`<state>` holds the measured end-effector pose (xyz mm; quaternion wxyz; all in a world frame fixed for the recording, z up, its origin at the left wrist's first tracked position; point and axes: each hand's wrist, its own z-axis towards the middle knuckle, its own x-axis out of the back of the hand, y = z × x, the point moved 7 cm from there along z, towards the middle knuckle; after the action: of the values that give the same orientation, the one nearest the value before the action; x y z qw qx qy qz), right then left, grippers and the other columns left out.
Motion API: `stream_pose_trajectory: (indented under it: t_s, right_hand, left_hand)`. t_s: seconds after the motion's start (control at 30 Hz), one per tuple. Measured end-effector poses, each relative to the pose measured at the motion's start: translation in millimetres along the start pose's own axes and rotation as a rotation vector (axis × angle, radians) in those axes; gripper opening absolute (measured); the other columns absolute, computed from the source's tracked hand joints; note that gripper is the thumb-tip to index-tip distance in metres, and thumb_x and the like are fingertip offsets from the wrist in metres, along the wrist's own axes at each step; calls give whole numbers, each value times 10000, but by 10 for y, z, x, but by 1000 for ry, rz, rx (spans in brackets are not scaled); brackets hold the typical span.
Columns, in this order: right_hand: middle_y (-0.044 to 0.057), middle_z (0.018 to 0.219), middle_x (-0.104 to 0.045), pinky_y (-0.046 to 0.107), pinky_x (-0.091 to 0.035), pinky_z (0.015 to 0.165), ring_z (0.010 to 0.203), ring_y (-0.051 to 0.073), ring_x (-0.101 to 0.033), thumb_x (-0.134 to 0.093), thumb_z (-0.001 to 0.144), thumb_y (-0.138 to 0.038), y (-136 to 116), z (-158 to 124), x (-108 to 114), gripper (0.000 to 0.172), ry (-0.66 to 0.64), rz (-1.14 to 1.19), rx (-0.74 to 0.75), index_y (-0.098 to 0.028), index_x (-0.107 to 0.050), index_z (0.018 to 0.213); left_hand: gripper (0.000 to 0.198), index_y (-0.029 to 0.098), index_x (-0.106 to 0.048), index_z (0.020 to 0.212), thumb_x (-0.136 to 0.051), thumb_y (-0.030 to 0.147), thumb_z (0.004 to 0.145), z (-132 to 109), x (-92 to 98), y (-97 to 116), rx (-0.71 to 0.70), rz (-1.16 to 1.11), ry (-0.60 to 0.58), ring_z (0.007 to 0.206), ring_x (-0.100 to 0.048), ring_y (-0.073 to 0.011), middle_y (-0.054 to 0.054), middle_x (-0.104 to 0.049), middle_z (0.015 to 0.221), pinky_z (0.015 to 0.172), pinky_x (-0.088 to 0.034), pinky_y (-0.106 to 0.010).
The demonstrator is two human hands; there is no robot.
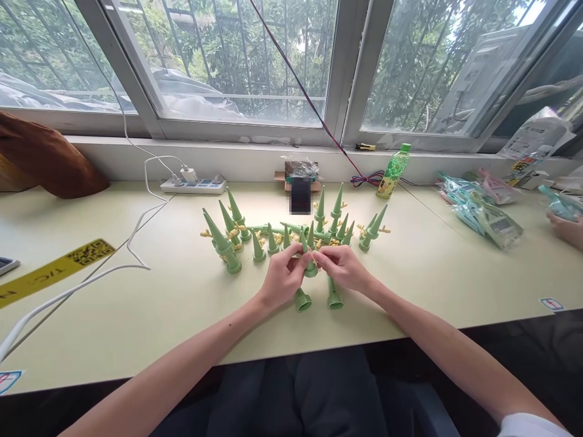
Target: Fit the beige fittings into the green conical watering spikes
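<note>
While a green cone [311, 271] is pinched by left fingers [297, 263], a yellowish piece [314, 259] beside it is seemingly fitted by pinched right fingers [326, 258], alignment being needed next.

on the yellow strip [55, 273] to your left, you can read "t/c:" near a qr code [92, 252]; the bottle [392, 172] has illegible lettering.

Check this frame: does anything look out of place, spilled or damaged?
No spill or damage shows. Two green spikes lie on their sides in front, open ends facing the camera, while many others stand upright. A dark object by the cardboard box looks pixelated.
</note>
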<state>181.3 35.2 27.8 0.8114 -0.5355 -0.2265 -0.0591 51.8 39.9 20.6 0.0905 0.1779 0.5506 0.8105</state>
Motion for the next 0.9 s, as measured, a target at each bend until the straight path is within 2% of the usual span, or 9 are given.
stream_pose_trajectory:
  t_s: [0.1,0.3,0.6,0.77,0.9]
  right_hand:
    - [-31,494,-380,245,-301,488,479,96,-348,-437,963,-542,44,9,21,540,36,42,-20,-184,-421,559]
    - [-24,493,-431,246,-325,491,455,106,-407,-392,978,-569,135,10,147,546,162,-69,-31,-170,-559,646]
    - [-40,469,-384,249,-290,483,442,103,-349,-387,992,-536,180,36,222,532,216,-236,86,-174,-557,641]
    - [-29,513,-396,254,-283,503,479,109,-335,-412,998,-466,21,67,297,489,274,-406,168,-187,-482,603]
    - [0,616,-539,258,-360,571,533,131,-456,-474,978,-372,-237,198,537,279,386,-531,175,-177,-584,811]
  left_hand:
    - [271,175,-557,860,-566,439,920,3,1,-18,82,-77,14,375,-414,-50,49,-484,572,345,-338,-180]
    - [289,176,-536,983,-602,440,885,-6,31,-46,149,-10,6,354,-429,-62,57,-532,572,341,-336,-183]
    - [270,202,-432,1106,-550,321,894,-27,30,-87,76,251,-21,452,-424,-93,84,-535,547,461,-310,-181]
    - [139,188,-577,939,-495,296,909,-23,25,-87,-19,429,-60,458,-417,-99,65,-496,510,496,-320,-210]
    - [170,186,-635,804,-511,266,889,-21,13,-89,-65,526,-96,478,-473,-107,27,-570,541,534,-359,-227]
